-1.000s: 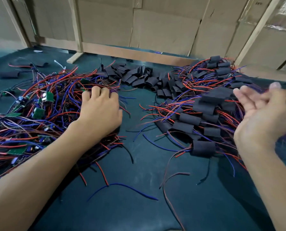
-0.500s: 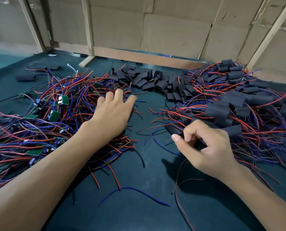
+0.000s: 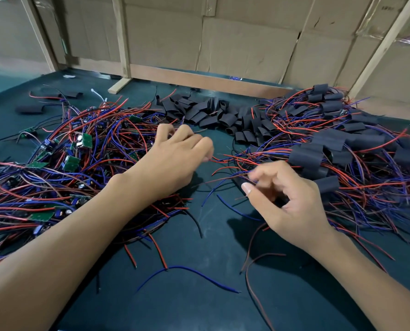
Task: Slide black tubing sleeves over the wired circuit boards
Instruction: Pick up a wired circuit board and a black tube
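Head view: a dark green table mat [image 3: 199,306] runs back to a cardboard wall [image 3: 247,44]. Bare green circuit boards on red and blue wires [image 3: 67,161] heap left, under the curled left hand [image 3: 175,158]; whether it grips anything is hidden. Loose black tubing sleeves [image 3: 213,115] lie at the far middle, sleeved boards [image 3: 318,151] right. The right hand [image 3: 287,201] pinches wires there. Open mat lies near, between the forearms.

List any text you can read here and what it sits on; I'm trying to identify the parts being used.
No legible text anywhere.
Green circuit boards: any markings too small and blurred to read.
Black tubing sleeves: no print visible.
Cardboard wall: faint marks near the top right corner, unreadable.
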Demonstrator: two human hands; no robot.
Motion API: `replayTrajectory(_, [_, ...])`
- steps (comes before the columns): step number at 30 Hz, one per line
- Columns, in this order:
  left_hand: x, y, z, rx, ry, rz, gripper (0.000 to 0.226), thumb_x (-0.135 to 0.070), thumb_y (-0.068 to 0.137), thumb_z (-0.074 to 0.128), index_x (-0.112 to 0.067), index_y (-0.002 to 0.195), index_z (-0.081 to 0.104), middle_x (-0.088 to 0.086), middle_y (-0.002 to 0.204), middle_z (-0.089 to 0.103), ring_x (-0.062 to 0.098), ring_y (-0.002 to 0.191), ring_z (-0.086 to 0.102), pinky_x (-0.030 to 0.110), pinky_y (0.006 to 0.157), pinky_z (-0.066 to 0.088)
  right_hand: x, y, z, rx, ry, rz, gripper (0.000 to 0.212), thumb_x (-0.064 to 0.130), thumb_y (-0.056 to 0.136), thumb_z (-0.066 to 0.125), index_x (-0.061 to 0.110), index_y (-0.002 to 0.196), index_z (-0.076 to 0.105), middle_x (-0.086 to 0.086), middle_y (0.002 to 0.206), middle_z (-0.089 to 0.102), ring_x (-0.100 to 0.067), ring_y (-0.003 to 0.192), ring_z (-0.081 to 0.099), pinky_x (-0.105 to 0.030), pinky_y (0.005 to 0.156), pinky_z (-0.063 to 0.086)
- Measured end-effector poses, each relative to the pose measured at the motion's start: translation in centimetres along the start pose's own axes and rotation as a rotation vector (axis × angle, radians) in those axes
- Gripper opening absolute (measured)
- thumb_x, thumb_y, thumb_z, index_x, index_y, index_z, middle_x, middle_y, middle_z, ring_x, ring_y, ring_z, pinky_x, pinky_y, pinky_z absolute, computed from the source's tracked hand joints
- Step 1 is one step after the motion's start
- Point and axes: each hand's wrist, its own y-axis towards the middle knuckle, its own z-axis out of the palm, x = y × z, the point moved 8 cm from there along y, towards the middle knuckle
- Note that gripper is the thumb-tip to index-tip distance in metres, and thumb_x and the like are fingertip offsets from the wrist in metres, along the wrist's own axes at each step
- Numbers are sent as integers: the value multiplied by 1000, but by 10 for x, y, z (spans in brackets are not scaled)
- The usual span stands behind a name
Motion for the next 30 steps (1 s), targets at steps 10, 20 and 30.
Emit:
replayTrajectory(10, [-39,4,-20,-148,-367,132,8,-12,100,61,-10,104,67,-1,96,64,28,87,55,42,76,43,6,6,-6,-76,62,43,13,19,95,70,13,101,79,3,84,71,-17,65,70,-30,61,55])
replayTrajectory(20, [-5,0,8,54,-393,-166,32,-41,95,64,-19,119,69,-1,109,67,25,104,57,39,93,45,-13,11,-56,-416,76,81,24,10,100,63,26,118,65,4,91,74,-16,80,75,-27,75,58])
replayTrajectory(30, [-2,0,9,90,-407,-203,28,-33,103,52,-12,111,69,6,99,63,31,96,60,45,83,46,-16,14,-74,-436,-249,79,28,5,95,59,13,121,66,-7,109,69,-22,100,69,-33,90,54])
